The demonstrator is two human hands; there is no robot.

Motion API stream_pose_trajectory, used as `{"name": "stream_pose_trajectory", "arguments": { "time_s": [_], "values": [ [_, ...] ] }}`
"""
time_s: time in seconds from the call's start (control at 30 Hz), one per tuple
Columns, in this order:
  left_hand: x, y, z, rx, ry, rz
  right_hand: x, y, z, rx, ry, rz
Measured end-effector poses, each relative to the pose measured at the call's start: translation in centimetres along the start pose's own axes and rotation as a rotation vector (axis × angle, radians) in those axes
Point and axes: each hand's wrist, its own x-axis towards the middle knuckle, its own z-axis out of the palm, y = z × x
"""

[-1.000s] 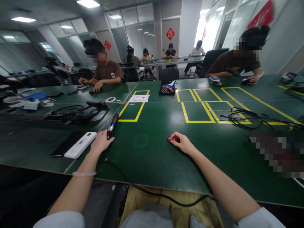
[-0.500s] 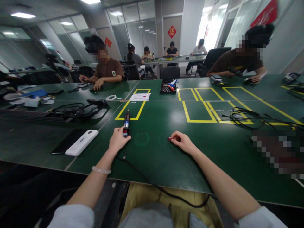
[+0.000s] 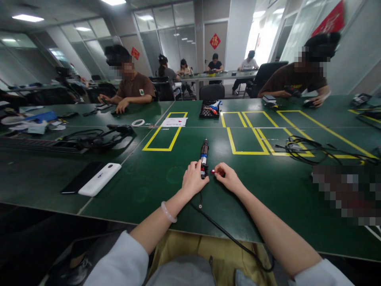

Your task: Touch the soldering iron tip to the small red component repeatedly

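My left hand (image 3: 194, 178) grips the rear part of a dark electric screwdriver (image 3: 204, 153), which lies on the green table with its tip pointing away from me. A black cable runs from its back end toward the table's front edge. Just to the right, my right hand (image 3: 228, 176) pinches a small red part (image 3: 212, 171) between thumb and fingertips. A narrow gap separates the red part from the tool's rear end, where red and black pieces show.
A white phone-like device (image 3: 99, 179) lies at the left. Yellow tape frames mark the green table (image 3: 166, 206). Farther back are a paper sheet (image 3: 174, 122) and a black tray (image 3: 205, 113). Tangled cables (image 3: 297, 147) lie right. People sit across the table.
My left hand has moved right with the screwdriver, out of the left yellow frame and close to my right hand. My right hand with the red part has barely moved.
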Motion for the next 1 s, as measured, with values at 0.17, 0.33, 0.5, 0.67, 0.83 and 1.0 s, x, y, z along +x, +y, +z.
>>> {"name": "stream_pose_trajectory", "arguments": {
  "time_s": [0.17, 0.33, 0.5, 0.67, 0.83, 1.0],
  "values": [
    [-0.2, 1.5, 0.6, -0.048, -0.013, 0.053, 0.0, 0.0, 0.0, -0.029, -0.024, -0.014],
    [-0.3, 1.6, 0.7, -0.065, -0.022, 0.053, 0.0, -0.5, -0.3, -0.028, -0.010, 0.018],
    [0.1, 1.9, 0.4, -0.048, -0.017, 0.079, 0.0, -1.3, -0.6, -0.051, 0.003, 0.028],
    [0.9, 2.6, 0.2, 0.044, 0.018, 0.072, -0.1, -1.8, -0.8, -0.035, 0.039, 0.053],
    [1.2, 2.4, -0.1, 0.076, 0.021, 0.071, -0.2, -1.5, -0.7, 0.100, 0.024, 0.082],
    [0.5, 0.4, -0.8, 0.100, 0.022, 0.100, -0.2, -0.8, -0.6, 0.086, 0.008, 0.088]
  ]
}}
